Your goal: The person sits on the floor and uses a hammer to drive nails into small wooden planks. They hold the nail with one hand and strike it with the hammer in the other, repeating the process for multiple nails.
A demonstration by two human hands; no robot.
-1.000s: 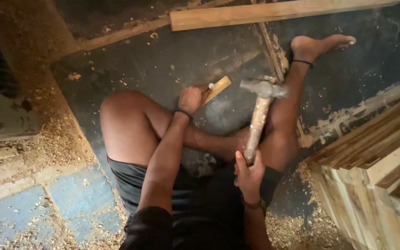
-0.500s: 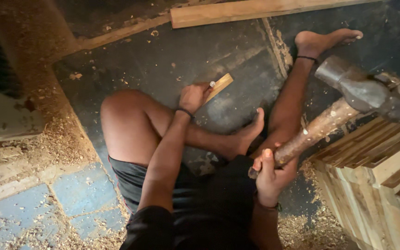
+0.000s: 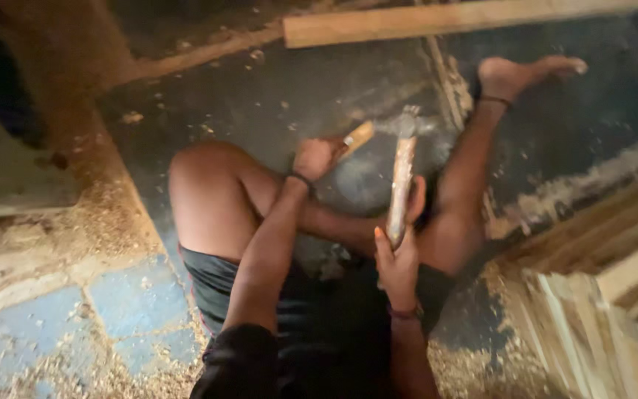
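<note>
I sit on a dark floor with my legs folded. My left hand (image 3: 313,157) pinches a small wooden piece (image 3: 357,137) that lies on the floor in front of my knee. My right hand (image 3: 396,262) grips the lower end of a wooden-handled hammer (image 3: 400,185). Its metal head (image 3: 406,124) is blurred and sits low, just right of the wooden piece. Whether a nail stands in the piece cannot be made out through the blur.
A long wooden plank (image 3: 452,18) lies across the top. Stacked wooden slats (image 3: 607,295) fill the lower right. Sawdust (image 3: 90,222) covers the floor at the left beside blue tiles (image 3: 127,303). My right foot (image 3: 526,74) rests at the upper right.
The hammer was low by the wooden piece, then raised up to the right, and has now swung back down next to the piece. My left hand stayed on the wood.
</note>
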